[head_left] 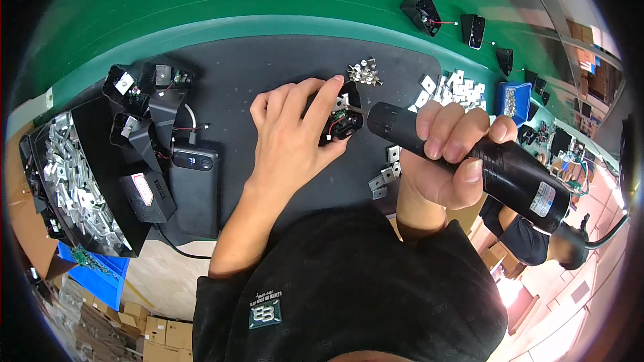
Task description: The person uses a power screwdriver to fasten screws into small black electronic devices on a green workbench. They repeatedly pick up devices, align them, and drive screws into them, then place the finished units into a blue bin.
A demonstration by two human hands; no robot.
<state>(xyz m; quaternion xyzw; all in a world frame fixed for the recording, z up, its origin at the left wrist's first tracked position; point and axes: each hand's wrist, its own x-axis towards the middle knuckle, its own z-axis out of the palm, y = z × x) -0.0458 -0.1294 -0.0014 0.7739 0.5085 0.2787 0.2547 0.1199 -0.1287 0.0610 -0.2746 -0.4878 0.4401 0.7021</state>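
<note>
My left hand (293,133) is wrapped round a small black plastic housing (353,97) on the dark mat, its fingers over the far side and its thumb at the near side. Inside the housing show a green circuit board (343,119) and a small metal plate. In my right hand (453,154) is a black electric screwdriver (516,177), its thin bit pointing left into the housing. Whether the bit touches a screw cannot be made out. Just beyond the housing lies a heap of screws (364,72). Several small metal plates (387,173) lie to its near right.
Several housings with wiring (161,104) stand at the left beside a power bank (194,188) and a black bin of metal plates (127,228). More plates (456,90) and a blue box (513,102) are at the right. Housings (421,13) line the green belt. Another person (530,234) sits at right.
</note>
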